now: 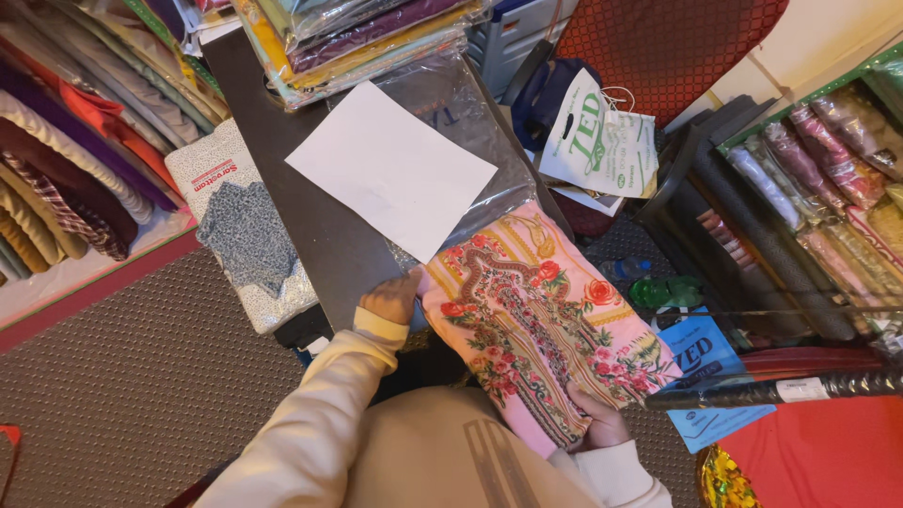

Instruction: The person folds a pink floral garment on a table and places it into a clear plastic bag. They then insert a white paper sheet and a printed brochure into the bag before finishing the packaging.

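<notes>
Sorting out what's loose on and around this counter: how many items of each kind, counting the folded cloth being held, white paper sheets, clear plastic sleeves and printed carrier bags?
Pink floral folded cloth: 1
White paper sheet: 1
Clear plastic sleeve: 1
Printed carrier bags, white and blue: 2
Total: 5

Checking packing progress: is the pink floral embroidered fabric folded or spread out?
Folded: the pink floral fabric forms a compact rectangle, gripped between the left hand and right hand.
</notes>
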